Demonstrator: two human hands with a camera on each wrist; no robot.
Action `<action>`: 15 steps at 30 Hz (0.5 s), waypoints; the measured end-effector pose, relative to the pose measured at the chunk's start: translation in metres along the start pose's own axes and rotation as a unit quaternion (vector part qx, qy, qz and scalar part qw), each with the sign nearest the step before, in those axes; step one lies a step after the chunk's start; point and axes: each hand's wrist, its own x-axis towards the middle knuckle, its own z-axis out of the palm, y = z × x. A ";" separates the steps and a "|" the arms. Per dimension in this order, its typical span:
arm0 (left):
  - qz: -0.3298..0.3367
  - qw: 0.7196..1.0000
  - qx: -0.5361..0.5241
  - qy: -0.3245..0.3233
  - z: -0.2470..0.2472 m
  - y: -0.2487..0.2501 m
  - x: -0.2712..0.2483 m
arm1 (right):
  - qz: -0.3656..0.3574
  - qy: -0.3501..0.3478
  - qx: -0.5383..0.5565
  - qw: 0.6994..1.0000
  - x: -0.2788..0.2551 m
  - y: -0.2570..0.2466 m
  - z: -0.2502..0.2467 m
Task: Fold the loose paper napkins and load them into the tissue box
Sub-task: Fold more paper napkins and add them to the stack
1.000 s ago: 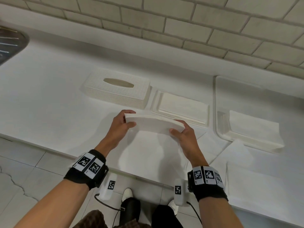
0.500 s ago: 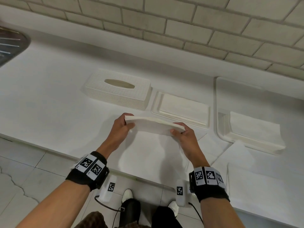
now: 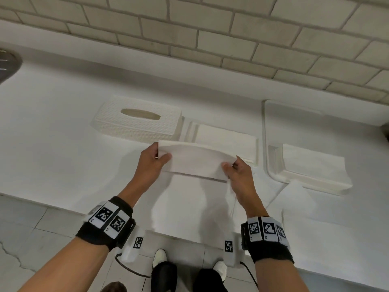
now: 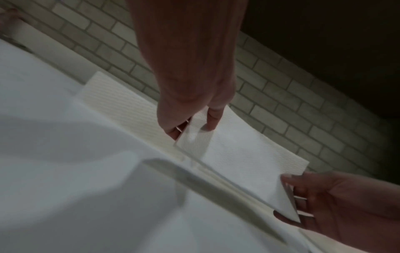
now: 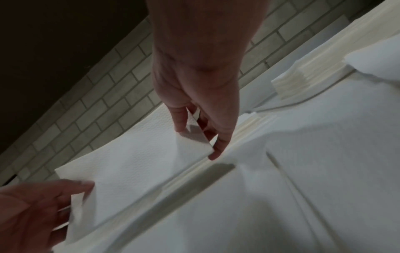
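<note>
A folded white paper napkin (image 3: 195,160) hangs in the air between my two hands, just in front of the open tray (image 3: 255,153) that holds folded napkins (image 3: 223,138). My left hand (image 3: 161,158) pinches its left end, thumb on top and fingers beneath. The right end is pinched by my right hand (image 3: 230,166). In the left wrist view the napkin (image 4: 238,154) runs from my left hand (image 4: 190,126) to the right hand (image 4: 290,196). From the right wrist, the napkin (image 5: 134,164) lies under my right hand (image 5: 199,135). The white woven tissue box cover (image 3: 139,121) sits left of the tray.
A second stack of napkins (image 3: 311,167) lies in a larger tray (image 3: 265,144) at the right. Loose unfolded napkins (image 3: 294,199) lie flat on the white counter (image 3: 52,144) near its front edge. A brick wall (image 3: 189,28) runs behind. A dark sink edge (image 3: 8,62) shows far left.
Both hands have carried the folded napkin away from me, towards the tray of folded napkins. Their grip on its two ends is unchanged.
</note>
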 end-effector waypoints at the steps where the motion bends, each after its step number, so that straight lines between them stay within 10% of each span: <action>1: 0.007 1.000 0.001 0.002 0.008 0.012 0.005 | -0.010 0.018 0.007 1.000 0.004 -0.007 -0.007; 8: -0.004 1.000 -0.004 -0.002 0.077 0.080 0.066 | -0.049 0.177 -0.002 0.983 0.060 -0.053 -0.054; 15: -0.052 0.995 0.082 0.015 0.119 0.063 0.106 | 0.040 0.197 -0.154 0.967 0.100 -0.037 -0.065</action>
